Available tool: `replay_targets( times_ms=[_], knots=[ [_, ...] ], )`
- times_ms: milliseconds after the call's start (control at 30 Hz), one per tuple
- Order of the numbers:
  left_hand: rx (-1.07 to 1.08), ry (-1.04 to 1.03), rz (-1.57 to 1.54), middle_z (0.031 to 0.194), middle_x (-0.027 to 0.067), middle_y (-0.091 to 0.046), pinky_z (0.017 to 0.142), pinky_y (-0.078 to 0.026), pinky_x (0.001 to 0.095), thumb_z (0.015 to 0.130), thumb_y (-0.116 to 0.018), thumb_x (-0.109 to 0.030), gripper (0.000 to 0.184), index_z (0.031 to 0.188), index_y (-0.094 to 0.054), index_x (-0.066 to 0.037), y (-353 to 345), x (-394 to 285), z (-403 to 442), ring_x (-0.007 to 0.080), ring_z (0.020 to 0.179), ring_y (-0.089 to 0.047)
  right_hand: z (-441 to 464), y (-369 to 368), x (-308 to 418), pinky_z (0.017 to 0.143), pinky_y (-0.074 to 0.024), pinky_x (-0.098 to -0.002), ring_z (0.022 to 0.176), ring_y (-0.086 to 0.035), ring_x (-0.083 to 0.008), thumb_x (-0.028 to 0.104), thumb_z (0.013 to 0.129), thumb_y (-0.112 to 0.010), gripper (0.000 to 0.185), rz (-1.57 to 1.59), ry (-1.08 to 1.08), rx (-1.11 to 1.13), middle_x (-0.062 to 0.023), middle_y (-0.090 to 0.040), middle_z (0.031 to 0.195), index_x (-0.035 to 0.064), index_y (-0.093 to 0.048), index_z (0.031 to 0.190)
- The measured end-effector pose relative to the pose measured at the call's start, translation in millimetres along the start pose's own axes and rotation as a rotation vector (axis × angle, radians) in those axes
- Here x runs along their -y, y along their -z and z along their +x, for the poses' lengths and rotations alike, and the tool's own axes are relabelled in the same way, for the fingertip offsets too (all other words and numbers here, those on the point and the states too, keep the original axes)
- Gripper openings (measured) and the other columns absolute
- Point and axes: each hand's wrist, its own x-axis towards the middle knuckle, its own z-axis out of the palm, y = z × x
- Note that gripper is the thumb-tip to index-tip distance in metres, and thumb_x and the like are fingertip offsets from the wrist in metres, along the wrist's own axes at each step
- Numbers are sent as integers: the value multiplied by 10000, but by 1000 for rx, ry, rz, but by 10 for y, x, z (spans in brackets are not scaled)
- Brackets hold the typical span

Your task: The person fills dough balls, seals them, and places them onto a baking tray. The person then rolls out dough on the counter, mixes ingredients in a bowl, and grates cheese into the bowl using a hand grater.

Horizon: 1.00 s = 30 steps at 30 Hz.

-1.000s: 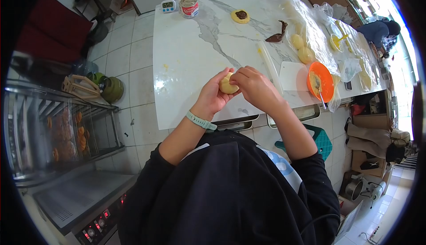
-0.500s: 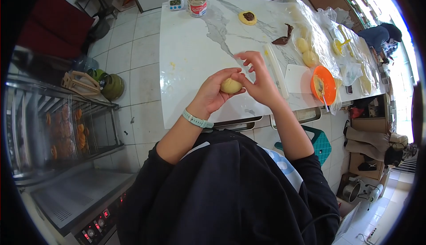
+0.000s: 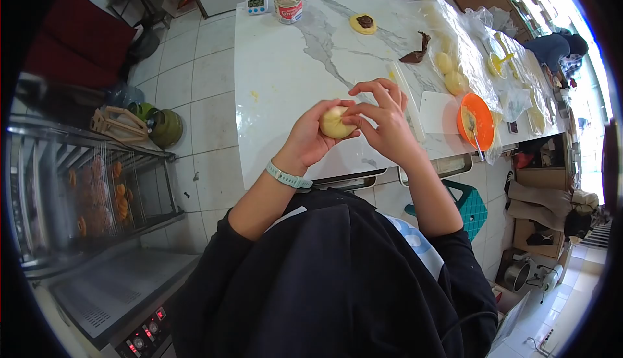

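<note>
A round, pale yellow dough ball [image 3: 336,123] rests in my left hand [image 3: 307,139], whose fingers curl around it. Gathered folds meet on the ball's upper side. My right hand [image 3: 388,128] pinches at those folds with thumb and fingertips, its other fingers raised. Farther back on the marble-patterned table [image 3: 279,66] lies a flat dough round [image 3: 363,24] with dark brown filling in its middle. A brown-smeared piping bag [image 3: 416,49] lies to the right of it.
A digital timer [image 3: 257,6] and an opened can [image 3: 289,8] stand at the far left. To the right are a rolling pin [image 3: 407,102], white scraper [image 3: 436,113], orange bowl [image 3: 476,122] and plastic-covered dough balls [image 3: 455,83]. Another person [image 3: 551,51] bends over at the far right.
My right hand has closed in on the dough ball, its fingertips now pinching the top. The ball has turned in my left hand, so more of its folded side shows.
</note>
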Motion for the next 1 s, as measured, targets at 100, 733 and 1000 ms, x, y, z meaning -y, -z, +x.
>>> replay_targets(
  times_ms=[100,733,1000],
  knots=[
    [-47,-11,144,985,112,-597,790,-536,373,923,-452,-222,290,1048,-566,13,-12,52,24,192,891,-611,-8,-22,-84,958,-286,-404,1123,-399,-258,158,767,-680,80,84,-25,51,-21,-516,1124,97,-653,811],
    [-20,-71,123,1069,109,-579,848,-514,351,963,-400,-273,350,1127,-535,5,-160,316,201,201,960,-603,-108,199,-196,999,-227,-465,1189,-360,-283,211,786,-662,86,-24,9,-34,-32,-508,1184,132,-660,820],
    [0,-188,265,1077,92,-580,819,-521,339,967,-399,-259,332,1129,-528,0,-170,345,192,195,960,-601,-66,5,-288,943,-258,-417,1155,-372,-253,216,825,-640,219,95,-45,-153,-51,-500,1159,134,-595,1023]
  ],
)
